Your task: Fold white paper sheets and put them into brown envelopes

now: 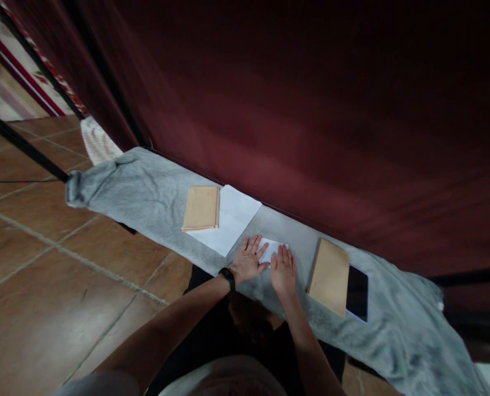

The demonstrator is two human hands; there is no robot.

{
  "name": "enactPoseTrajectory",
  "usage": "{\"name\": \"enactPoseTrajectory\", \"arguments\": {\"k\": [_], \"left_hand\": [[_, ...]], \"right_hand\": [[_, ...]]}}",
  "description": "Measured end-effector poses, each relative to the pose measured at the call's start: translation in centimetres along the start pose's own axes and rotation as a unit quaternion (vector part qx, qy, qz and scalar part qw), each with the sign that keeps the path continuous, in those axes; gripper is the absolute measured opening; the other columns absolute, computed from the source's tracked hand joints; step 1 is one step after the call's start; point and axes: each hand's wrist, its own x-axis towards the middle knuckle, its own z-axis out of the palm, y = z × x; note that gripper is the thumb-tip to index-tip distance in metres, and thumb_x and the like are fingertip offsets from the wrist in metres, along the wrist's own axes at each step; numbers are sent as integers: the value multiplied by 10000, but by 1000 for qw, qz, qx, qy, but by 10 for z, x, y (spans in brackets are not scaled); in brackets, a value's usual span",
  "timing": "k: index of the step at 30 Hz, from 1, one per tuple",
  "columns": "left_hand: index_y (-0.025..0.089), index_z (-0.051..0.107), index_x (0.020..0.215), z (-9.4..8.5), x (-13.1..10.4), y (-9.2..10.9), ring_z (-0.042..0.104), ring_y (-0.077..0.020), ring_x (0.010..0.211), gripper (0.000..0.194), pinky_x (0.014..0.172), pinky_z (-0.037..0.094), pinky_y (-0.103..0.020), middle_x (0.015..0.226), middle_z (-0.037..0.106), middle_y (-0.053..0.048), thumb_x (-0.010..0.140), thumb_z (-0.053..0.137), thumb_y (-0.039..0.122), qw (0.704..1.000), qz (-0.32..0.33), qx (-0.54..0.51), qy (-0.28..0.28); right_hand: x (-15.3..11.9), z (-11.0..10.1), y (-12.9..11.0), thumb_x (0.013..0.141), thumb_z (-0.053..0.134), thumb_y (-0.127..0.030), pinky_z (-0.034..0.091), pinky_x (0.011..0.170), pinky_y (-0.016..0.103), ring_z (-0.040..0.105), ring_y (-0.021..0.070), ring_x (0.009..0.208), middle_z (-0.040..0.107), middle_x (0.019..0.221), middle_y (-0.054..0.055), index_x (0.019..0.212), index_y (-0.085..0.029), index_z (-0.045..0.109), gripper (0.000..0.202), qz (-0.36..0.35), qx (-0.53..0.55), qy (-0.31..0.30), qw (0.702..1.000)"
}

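A small white folded paper [271,249] lies on the grey cloth [146,181] in front of me. My left hand [249,260], with a black band at the wrist, rests flat with spread fingers on its left side. On its right side, my right hand [284,270] lies flat, fingers stretched out and close to each other. Larger white sheets [234,217] lie to the left, partly under a stack of brown envelopes [201,207]. Another brown envelope stack [329,278] sits to the right of my right hand.
A dark-screened tablet or phone [357,293] lies beside the right envelope stack, partly covered by it. A dark red curtain [269,137] hangs along the far edge of the cloth-covered surface. Black poles [26,146] stand at the left above the tiled floor [63,275].
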Motion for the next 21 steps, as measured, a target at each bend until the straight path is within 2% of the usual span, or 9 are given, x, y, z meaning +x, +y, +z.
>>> {"name": "enactPoseTrajectory", "arguments": {"k": [3, 6, 11, 15, 21], "left_hand": [[184, 354, 1526, -1, 0, 1, 250, -324, 1493, 683, 1202, 132, -544, 1611, 289, -175, 949, 481, 527, 1000, 5, 8, -3], [153, 394, 1502, -1, 0, 2, 261, -328, 1487, 652, 1199, 141, -541, 1600, 309, -188, 942, 497, 472, 1000, 2, 12, -7], [154, 396, 1498, -2, 0, 2, 245, -334, 1493, 645, 1198, 135, -553, 1601, 301, -194, 939, 495, 460, 1000, 6, 12, -16], [149, 342, 1528, -3, 0, 2, 243, -335, 1493, 696, 1196, 139, -555, 1604, 295, -196, 940, 486, 493, 1000, 12, 17, -17], [193, 326, 1542, 2, -1, -2, 253, -308, 1495, 689, 1204, 155, -522, 1610, 301, -160, 968, 418, 563, 1000, 8, 17, 18]], "right_hand": [[18, 5, -12, 1041, 244, -276, 260, 1192, 469, 319, 240, 1466, 409, 1543, 181, 1492, -59, 400, 525, -53, 3, -47, 997], [28, 12, -19, 1048, 218, -293, 232, 1205, 433, 296, 223, 1476, 377, 1562, 172, 1493, -53, 397, 537, -60, -3, -79, 995], [27, 19, -17, 1054, 168, -334, 196, 1215, 417, 260, 198, 1490, 332, 1591, 137, 1534, -86, 328, 564, -41, -4, -84, 996], [23, 19, -12, 1054, 168, -366, 196, 1209, 439, 269, 225, 1487, 310, 1599, 146, 1536, -99, 333, 574, -47, -13, -83, 995], [17, 20, 2, 1054, 197, -372, 217, 1203, 465, 278, 249, 1483, 316, 1590, 172, 1538, -57, 305, 587, -24, -36, -57, 997]]}}
